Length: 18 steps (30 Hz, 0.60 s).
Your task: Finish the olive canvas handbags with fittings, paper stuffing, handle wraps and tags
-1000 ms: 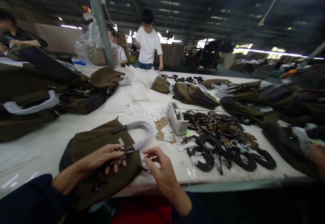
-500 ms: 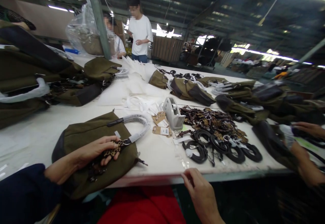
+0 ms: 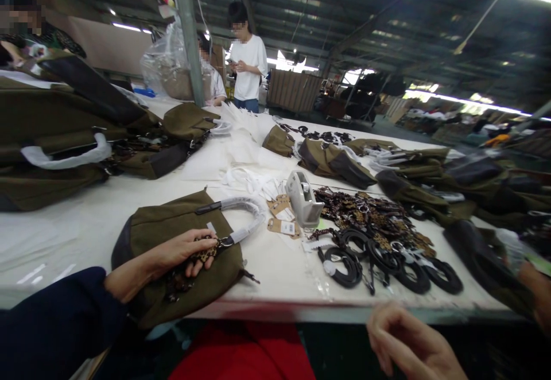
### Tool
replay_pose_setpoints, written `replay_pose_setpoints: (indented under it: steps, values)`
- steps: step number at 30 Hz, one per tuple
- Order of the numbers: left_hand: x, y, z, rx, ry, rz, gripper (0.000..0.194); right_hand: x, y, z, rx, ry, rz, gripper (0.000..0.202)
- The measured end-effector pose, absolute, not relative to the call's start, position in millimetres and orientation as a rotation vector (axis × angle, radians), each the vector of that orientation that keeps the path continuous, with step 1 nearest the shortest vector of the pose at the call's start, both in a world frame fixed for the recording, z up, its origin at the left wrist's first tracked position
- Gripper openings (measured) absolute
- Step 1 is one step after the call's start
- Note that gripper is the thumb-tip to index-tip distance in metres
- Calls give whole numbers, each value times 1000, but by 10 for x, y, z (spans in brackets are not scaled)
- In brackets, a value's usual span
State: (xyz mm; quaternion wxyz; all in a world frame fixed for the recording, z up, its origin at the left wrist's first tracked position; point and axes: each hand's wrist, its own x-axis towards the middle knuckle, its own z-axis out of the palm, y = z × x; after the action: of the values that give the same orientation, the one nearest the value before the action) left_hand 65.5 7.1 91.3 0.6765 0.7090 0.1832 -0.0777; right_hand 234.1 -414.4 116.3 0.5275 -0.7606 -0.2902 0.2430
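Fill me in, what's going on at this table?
The left hand holds a leopard-print charm against an olive handbag lying on the table, next to its plastic-wrapped handle. The right hand is off the table's near edge, with nothing visible in it. Coiled black straps, a tape dispenser and a pile of charms lie to the right of the bag.

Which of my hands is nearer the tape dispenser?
Left, by a little: the left hand is on the bag, left of the dispenser; the right hand hangs beyond the table edge.
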Motion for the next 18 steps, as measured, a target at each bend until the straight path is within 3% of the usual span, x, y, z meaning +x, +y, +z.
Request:
replay_pose_setpoints:
  steps: [5, 9, 18]
  values:
    - [642, 81, 900, 1598, 434, -159, 35, 2600, -3595, 826, -2057, -878, 537, 28]
    - [659, 88, 895, 1579, 441, -164, 29, 2819, -3458, 638, -2334, -1081, 470, 17]
    - [665, 107, 861, 1551, 410, -181, 24, 2725, -2757, 811, -2595, -1423, 141, 10]
